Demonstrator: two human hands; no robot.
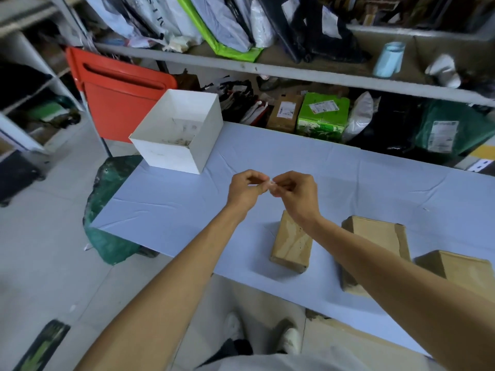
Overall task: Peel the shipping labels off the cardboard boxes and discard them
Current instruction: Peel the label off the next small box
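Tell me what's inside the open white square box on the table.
Small pale scraps lie on the floor of the open white box. Its near wall hides the floor's front strip.

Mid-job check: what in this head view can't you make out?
Head view:
- The scrap pinched by left hand and right hand: tiny, blurred, hands cover it; label or not, unclear.
- The middle cardboard box: right forearm crosses it.
- The rightmost cardboard box: cut by frame edge and forearm.
- The bits in white bin: too small.
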